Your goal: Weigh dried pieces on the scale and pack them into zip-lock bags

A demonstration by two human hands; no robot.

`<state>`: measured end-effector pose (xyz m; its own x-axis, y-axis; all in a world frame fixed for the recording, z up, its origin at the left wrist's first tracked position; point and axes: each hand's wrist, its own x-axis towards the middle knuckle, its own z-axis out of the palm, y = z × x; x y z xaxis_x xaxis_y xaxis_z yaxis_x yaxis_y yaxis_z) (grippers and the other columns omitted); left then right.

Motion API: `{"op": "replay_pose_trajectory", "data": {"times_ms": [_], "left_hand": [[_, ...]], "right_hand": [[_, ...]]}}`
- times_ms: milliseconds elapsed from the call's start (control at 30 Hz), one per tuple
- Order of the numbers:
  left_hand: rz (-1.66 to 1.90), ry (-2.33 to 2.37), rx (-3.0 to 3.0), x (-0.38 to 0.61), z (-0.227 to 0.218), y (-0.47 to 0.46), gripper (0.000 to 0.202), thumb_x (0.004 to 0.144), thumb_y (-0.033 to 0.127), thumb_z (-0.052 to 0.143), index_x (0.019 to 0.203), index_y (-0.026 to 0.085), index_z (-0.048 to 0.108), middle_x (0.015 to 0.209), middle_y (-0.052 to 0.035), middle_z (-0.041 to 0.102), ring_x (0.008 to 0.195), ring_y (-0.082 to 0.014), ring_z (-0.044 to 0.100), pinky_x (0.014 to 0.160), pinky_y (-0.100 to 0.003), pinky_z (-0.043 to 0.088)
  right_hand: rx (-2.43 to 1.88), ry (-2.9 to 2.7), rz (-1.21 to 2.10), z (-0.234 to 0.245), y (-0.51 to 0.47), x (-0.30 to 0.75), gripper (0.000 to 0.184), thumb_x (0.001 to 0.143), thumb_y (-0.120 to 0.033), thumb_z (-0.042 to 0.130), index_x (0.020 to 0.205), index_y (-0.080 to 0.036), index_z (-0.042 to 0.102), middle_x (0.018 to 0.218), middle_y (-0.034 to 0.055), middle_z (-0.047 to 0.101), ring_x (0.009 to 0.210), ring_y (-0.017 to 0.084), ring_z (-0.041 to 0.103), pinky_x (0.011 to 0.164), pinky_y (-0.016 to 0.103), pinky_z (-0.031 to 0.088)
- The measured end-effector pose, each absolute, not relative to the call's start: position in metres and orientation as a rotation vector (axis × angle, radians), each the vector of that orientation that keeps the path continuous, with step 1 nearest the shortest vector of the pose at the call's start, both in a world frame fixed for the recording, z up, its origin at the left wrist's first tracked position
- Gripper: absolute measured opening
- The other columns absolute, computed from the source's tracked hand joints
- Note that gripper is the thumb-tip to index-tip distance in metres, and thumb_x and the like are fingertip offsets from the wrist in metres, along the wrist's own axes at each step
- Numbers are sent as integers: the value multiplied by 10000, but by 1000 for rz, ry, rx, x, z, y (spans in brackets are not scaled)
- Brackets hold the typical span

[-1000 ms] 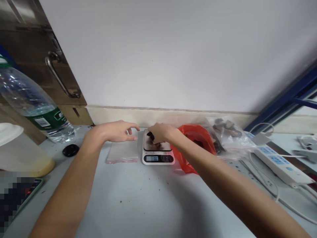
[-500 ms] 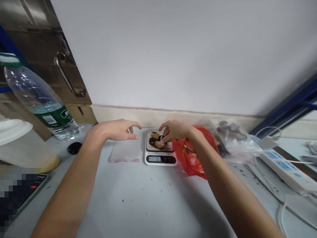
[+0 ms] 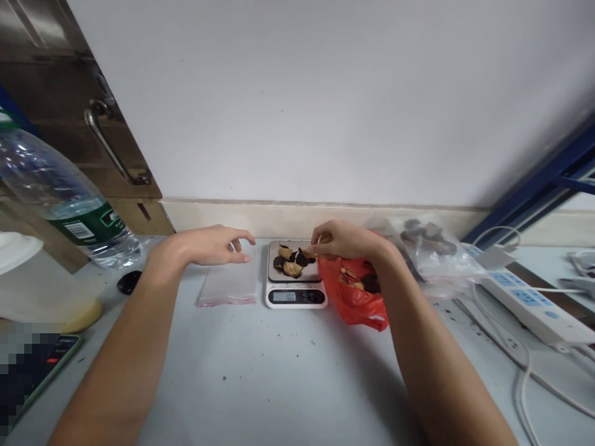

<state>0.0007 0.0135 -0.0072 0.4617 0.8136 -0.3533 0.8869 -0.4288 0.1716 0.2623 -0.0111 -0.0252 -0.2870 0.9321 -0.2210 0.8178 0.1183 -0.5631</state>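
A small white digital scale [image 3: 296,296] stands on the table with several dark and tan dried pieces [image 3: 292,261] on its platform. My right hand [image 3: 346,240] hovers at the scale's right edge, fingers pinched on a small piece, just above an open red plastic bag [image 3: 356,297] holding more pieces. My left hand [image 3: 204,244] rests with loosely spread fingers at the far edge of an empty clear zip bag [image 3: 229,286] that lies flat left of the scale.
A clear plastic bag of dark pieces [image 3: 425,251] lies right of the red bag. A white power strip [image 3: 530,303] with cables sits at the right. At the left are a water bottle [image 3: 60,195], a black cap [image 3: 126,282], a white container [image 3: 32,279] and a phone [image 3: 44,365].
My right hand has drawn back from over the scale's platform to its right edge above the red bag, leaving pieces uncovered on the platform. My left hand stays at the zip bag.
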Motion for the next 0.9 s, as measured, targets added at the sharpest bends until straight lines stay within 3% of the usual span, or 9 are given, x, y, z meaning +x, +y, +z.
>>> {"op": "replay_pose_trajectory", "data": {"times_ms": [200, 333, 467, 600, 767, 900], "left_hand": [[-351, 1432, 2357, 6, -9, 14, 520, 824, 503, 508, 1256, 232, 607, 1205, -106, 715, 987, -259, 692, 835, -328, 507], [-566, 1475, 2285, 15, -22, 17, 466, 650, 443, 680, 1056, 217, 648, 1077, -101, 735, 899, -277, 685, 729, -330, 508], [-775, 1563, 2200, 27, -40, 19, 469, 410, 346, 812, 820, 222, 622, 925, -62, 723, 777, -276, 650, 610, -318, 469], [-756, 1522, 2176, 29, -47, 20, 291, 435, 289, 739, 646, 229, 549, 734, 0, 654, 682, -219, 587, 576, -291, 417], [-708, 1492, 2143, 24, -47, 19, 330, 391, 313, 778, 605, 237, 539, 597, 35, 549, 593, -192, 509, 536, -285, 372], [-660, 1490, 2195, 23, -46, 16, 174, 425, 227, 693, 541, 227, 563, 624, 6, 620, 589, -192, 533, 527, -277, 372]], "right_hand": [[-1797, -2252, 811, -14, -20, 270, 131, 822, -296, 612, 859, -189, 680, 739, 21, 694, 660, 150, 602, 593, 236, 446], [-1855, -2329, 829, -6, -27, 282, 185, 758, -269, 639, 919, -211, 709, 791, 16, 717, 721, 175, 640, 608, 244, 465], [-2047, -2295, 903, -5, -30, 299, 120, 694, -208, 669, 806, -209, 709, 759, 20, 718, 712, 192, 652, 602, 263, 473], [-2194, -2090, 876, -7, -31, 313, 86, 687, -150, 655, 742, -188, 707, 729, 59, 728, 709, 214, 677, 619, 288, 496], [-2266, -2096, 602, -3, -32, 315, 277, 740, -290, 676, 998, -230, 758, 946, 72, 776, 842, 256, 715, 676, 320, 533], [-2198, -2140, 517, 2, -35, 306, 461, 785, -324, 643, 1239, -260, 687, 1124, 61, 764, 925, 251, 722, 718, 313, 556]]}}
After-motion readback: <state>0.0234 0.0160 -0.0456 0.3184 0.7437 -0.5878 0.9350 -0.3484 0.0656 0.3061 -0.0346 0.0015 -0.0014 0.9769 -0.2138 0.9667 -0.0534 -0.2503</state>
